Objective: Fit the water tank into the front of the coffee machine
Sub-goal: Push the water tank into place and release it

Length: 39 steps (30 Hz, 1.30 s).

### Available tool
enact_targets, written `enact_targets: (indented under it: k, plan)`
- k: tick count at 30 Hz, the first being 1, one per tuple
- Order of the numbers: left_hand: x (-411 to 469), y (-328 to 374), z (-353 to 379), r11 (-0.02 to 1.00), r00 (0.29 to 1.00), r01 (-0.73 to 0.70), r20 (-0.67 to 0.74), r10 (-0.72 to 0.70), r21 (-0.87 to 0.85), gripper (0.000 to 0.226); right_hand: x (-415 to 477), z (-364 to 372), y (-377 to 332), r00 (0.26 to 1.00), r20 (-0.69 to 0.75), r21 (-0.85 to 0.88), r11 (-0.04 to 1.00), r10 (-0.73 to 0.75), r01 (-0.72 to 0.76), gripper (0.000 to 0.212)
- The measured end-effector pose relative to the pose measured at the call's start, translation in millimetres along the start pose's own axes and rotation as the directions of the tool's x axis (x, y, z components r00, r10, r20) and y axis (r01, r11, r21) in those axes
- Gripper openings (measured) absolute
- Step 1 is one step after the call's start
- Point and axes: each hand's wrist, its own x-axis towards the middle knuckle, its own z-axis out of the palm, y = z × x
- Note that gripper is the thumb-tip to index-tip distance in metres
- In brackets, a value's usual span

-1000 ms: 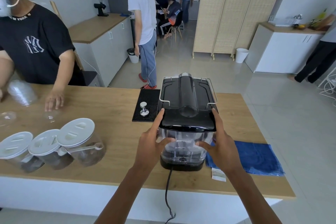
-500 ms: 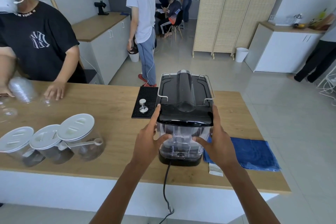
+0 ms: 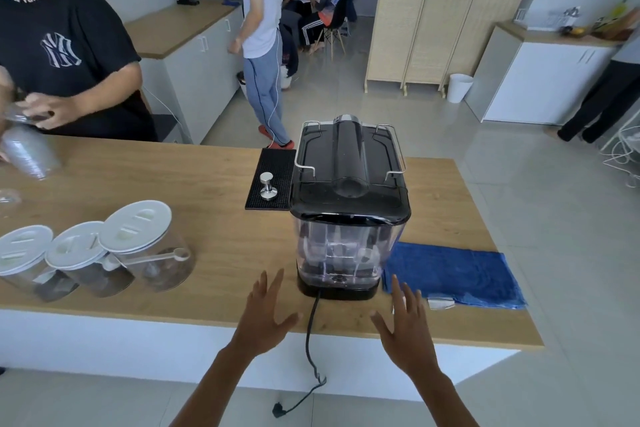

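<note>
The black coffee machine (image 3: 348, 166) stands on the wooden counter (image 3: 207, 218) with its near side facing me. The clear water tank (image 3: 341, 248) sits upright in that near side, under the black lid and on the black base. My left hand (image 3: 266, 314) hovers open below and left of the tank, fingers spread, touching nothing. My right hand (image 3: 405, 321) hovers open below and right of it, also apart from the tank. The machine's black power cord (image 3: 309, 333) hangs over the counter's front edge between my hands.
A blue cloth (image 3: 450, 272) lies right of the machine. A steel tamper (image 3: 267, 186) stands on a black mat (image 3: 273, 180) to its left. Three lidded clear jars (image 3: 138, 250) sit at the left. A person in a black shirt (image 3: 62, 55) handles plastic cups across the counter.
Both hands let go of the tank's sides and drew back toward me, fingers spread. The tank stays in the machine. The person in black lifted a hand off the counter.
</note>
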Motion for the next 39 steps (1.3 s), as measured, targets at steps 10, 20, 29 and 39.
enact_targets:
  k: [10, 20, 29, 39]
  plan:
    - [2, -42, 38, 0.943, 1.0, 0.019, -0.027, -0.011, 0.333, 0.084, -5, 44, 10, 0.996, 0.026, -0.184, 0.98, 0.082, -0.076, 0.085]
    - [-2, -48, 48, 0.924, 0.996, 0.026, -0.088, 0.009, 0.381, 0.078, -7, 49, 13, 0.996, 0.017, -0.241, 0.967, 0.088, -0.081, 0.083]
    - [0, -52, 51, 0.925, 0.995, 0.025, -0.1, 0.014, 0.379, 0.077, -8, 50, 11, 0.996, 0.001, -0.235, 0.968, 0.091, -0.089, 0.082]
    - [2, -52, 50, 0.913, 0.996, 0.028, -0.09, 0.01, 0.408, 0.077, -2, 43, 6, 0.994, 0.028, -0.226, 0.969, 0.108, -0.099, 0.098]
